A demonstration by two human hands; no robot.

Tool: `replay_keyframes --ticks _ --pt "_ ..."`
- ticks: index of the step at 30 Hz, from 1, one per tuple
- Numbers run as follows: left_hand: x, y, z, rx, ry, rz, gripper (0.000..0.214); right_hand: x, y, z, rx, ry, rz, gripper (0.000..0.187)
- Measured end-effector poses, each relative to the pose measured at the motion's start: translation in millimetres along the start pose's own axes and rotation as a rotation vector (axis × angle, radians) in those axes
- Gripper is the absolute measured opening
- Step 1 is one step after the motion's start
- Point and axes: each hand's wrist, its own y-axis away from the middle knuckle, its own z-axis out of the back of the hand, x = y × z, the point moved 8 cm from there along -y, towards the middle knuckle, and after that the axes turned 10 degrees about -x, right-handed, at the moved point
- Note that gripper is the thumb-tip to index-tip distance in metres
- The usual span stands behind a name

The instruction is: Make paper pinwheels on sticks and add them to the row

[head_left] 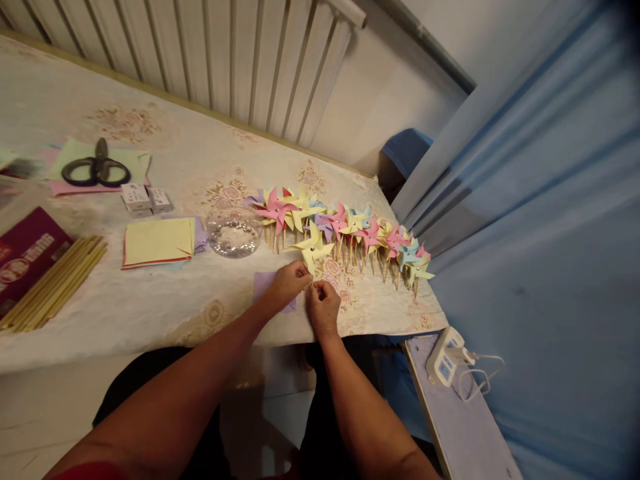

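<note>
A yellow paper pinwheel (313, 248) stands just above my two hands near the table's front edge. My left hand (289, 282) pinches its stick right below the wheel. My right hand (323, 308) is closed beside it, fingertips meeting the left hand's at the stick. Under my left hand lies a lilac paper square (262, 285). Behind the hands, a row of finished pinwheels (350, 230) in pink, yellow, blue and purple lies along the floral tablecloth (150, 300).
A clear dish of small beads (234, 235) sits left of the pinwheels, then a stack of paper squares (159, 242), wooden sticks (53, 283), a maroon box (25, 257), scissors (97, 168) on paper, small white boxes (145, 199). A power strip (447, 360) lies on a board right.
</note>
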Motion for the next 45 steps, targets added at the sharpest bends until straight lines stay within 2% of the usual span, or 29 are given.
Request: replay_keyframes --ticks 5,10,14,19,23,28,45 --pt "-3 7 19.8 -0.117 -0.076 -0.039 0.010 -2 -1 -2 -0.001 0.008 0.002 0.013" --pt "-6 27 60.0 -0.341 -0.264 -0.109 0.013 -2 -1 -3 -0.013 0.005 0.014 0.014" --pt "3 45 96.6 -0.486 -0.395 -0.138 0.012 -2 -1 -4 -0.015 -0.002 0.034 0.014" --pt "12 64 127.9 -0.582 -0.756 -0.253 0.015 -3 -3 -5 -0.024 -0.010 0.061 0.012" --pt "14 71 123.8 -0.508 -1.046 -0.322 0.020 -4 -3 -4 -0.029 -0.043 0.059 0.012" --pt "13 74 114.7 -0.496 -1.261 -0.303 0.023 -4 -3 -4 -0.027 -0.078 0.038 0.013" --pt "10 75 109.9 -0.495 -1.357 -0.296 0.025 0 -4 -2 -0.036 -0.113 0.035 0.009"
